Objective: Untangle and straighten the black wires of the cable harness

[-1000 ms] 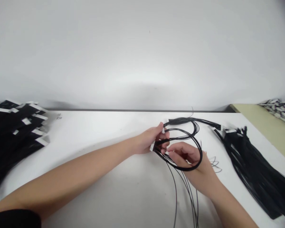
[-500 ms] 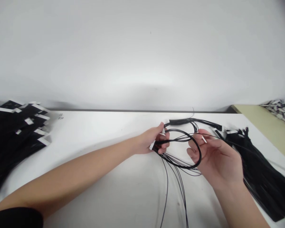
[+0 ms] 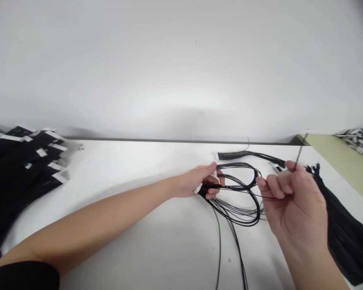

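My left hand is closed around a looped bundle of thin black wires, with white connectors showing at its fingers. Several strands hang from the bundle toward the table's near side. To the right, my right hand is closed on a single black wire, whose light-tipped end sticks up above the fingers. From the right palm a thin strand runs back toward the loops. Just behind the bundle, another black wire harness with a white end lies on the table.
A pile of black wire harnesses with white connectors covers the left side of the white table. More black harnesses lie at the right. Beyond them is a yellowish surface with a heap of white-and-black pieces. A pale wall stands behind.
My right hand has moved right and slightly up, drawing the wire away from the loops, and its end now points upward. My left hand has shifted slightly right, still gripping the bundle.
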A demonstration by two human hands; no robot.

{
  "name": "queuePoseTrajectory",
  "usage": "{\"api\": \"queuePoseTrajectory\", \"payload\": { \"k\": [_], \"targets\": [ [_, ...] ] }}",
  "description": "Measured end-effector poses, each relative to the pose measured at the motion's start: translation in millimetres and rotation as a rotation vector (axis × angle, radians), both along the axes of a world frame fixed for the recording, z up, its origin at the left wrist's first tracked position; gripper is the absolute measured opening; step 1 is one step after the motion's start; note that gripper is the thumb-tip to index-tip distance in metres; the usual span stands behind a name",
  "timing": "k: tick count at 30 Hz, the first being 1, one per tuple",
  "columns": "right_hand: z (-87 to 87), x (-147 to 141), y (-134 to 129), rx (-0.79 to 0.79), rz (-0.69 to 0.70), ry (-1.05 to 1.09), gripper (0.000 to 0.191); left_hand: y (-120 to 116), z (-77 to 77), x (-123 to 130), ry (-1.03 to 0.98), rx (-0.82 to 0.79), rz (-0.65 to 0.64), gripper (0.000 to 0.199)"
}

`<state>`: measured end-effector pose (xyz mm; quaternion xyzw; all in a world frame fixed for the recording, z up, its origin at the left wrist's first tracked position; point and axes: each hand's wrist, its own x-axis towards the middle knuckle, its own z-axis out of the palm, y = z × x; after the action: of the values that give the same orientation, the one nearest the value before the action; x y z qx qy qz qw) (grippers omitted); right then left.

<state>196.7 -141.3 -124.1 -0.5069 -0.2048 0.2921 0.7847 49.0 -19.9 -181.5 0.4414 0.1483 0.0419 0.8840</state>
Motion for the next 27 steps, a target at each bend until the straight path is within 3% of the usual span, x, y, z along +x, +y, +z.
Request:
{"api": "queuePoseTrajectory", "payload": {
  "k": [4, 8, 18, 27],
  "targets": [
    [-4.9, -3, -5, -0.247, -0.001, -0.376, 0.015, 0, -0.5, 1, -0.027, -0.021, -0.015, 0.052],
    [-7.4, -7, -8, -0.454, 0.064, -0.566, 0.018, 0, 0.1, 0, -0.002, -0.012, -0.039, 0.053],
    [-5.6, -11, -6, -0.544, 0.072, -0.588, 0.022, 1, 3.2, -2, -0.035, 0.066, -0.093, 0.057],
    [-5.2, -12, -6, -0.544, 0.082, -0.649, 0.019, 1, -0.8, -1, -0.064, 0.032, -0.094, 0.055]
  ]
}}
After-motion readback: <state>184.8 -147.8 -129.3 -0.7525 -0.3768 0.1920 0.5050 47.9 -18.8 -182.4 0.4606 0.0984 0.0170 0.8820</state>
